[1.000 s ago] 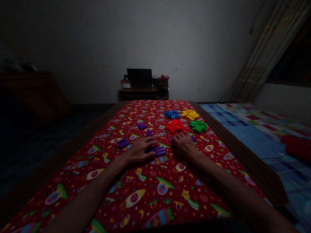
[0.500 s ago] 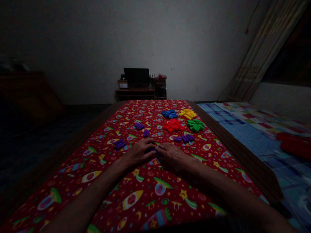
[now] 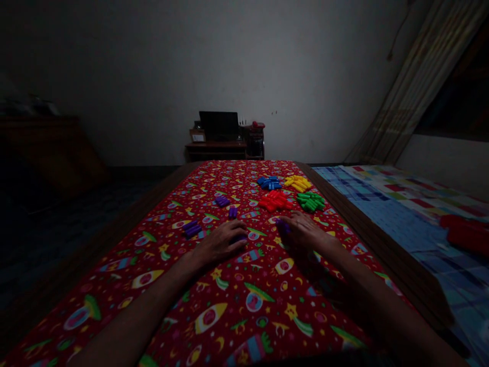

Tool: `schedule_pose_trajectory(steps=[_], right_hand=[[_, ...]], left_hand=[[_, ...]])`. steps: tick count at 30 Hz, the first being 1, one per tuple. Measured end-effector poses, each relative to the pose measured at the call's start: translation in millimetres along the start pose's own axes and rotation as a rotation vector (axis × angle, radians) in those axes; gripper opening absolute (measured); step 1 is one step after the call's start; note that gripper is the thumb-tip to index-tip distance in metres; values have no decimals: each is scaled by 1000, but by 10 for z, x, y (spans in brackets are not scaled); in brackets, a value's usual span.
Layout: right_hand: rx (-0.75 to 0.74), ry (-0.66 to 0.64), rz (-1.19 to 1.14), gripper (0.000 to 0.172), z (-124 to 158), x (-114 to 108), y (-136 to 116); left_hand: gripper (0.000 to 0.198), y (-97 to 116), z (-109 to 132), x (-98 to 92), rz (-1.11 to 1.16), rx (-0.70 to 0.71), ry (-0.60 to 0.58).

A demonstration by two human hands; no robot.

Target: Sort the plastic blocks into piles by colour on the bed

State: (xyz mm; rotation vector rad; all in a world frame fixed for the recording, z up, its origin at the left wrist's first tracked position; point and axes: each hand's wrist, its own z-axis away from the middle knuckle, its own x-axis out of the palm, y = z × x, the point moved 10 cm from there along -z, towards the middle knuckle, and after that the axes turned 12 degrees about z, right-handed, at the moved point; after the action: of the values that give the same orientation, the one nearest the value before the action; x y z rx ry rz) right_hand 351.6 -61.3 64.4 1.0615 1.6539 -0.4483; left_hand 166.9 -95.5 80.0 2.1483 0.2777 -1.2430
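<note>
My left hand (image 3: 220, 242) lies palm down on the red rocket-print cloth (image 3: 229, 306), fingers loosely flat, with a bit of purple showing under the fingertips. My right hand (image 3: 302, 232) rests further right, its fingers curled over a small cluster of purple pieces (image 3: 283, 224). More purple pieces lie loose to the left (image 3: 191, 229), at the middle (image 3: 233, 212) and further back (image 3: 222, 201). Beyond my right hand sit sorted piles: red (image 3: 274, 201), green (image 3: 311, 202), blue (image 3: 269, 182) and yellow (image 3: 298, 182).
The cloth covers a long wooden table with a bare edge (image 3: 355, 214) on the right. A patchwork mattress (image 3: 412, 214) with a red object (image 3: 464, 234) lies to the right. A low desk with a dark screen (image 3: 219, 127) stands at the far wall.
My right hand has moved from beside my left hand out to the right and forward, onto the purple cluster below the red pile. My left hand has stayed about where it was.
</note>
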Motion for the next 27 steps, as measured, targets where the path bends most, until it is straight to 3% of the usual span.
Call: schedule_pose_trajectory(steps=[4, 6, 9, 12, 15, 18, 23, 27], right_hand=[[-63, 130, -60, 40, -8, -142, -28], [-105, 183, -112, 34, -86, -237, -192], [-174, 164, -195, 24, -205, -277, -566], [-218, 144, -313, 32, -229, -308, -879], [-212, 204, -510, 48, -185, -430, -969], [-210, 204, -656, 49, -158, -499, -973], [-107, 136, -653, 23, -184, -481, -875], [-181, 72, -681, 24, -166, -520, -968]], left_hand=[[26, -20, 3, 0, -31, -14, -3], [25, -45, 8, -27, -79, -22, 36], [28, -92, 18, -106, -152, -52, 144], [29, -86, 25, -192, -172, -79, 272], [28, -15, 14, -197, -96, -87, 339], [27, 43, -14, -95, 10, -120, 311], [21, 86, -33, 87, 85, -166, 212], [21, 85, -14, 119, 84, -190, 213]])
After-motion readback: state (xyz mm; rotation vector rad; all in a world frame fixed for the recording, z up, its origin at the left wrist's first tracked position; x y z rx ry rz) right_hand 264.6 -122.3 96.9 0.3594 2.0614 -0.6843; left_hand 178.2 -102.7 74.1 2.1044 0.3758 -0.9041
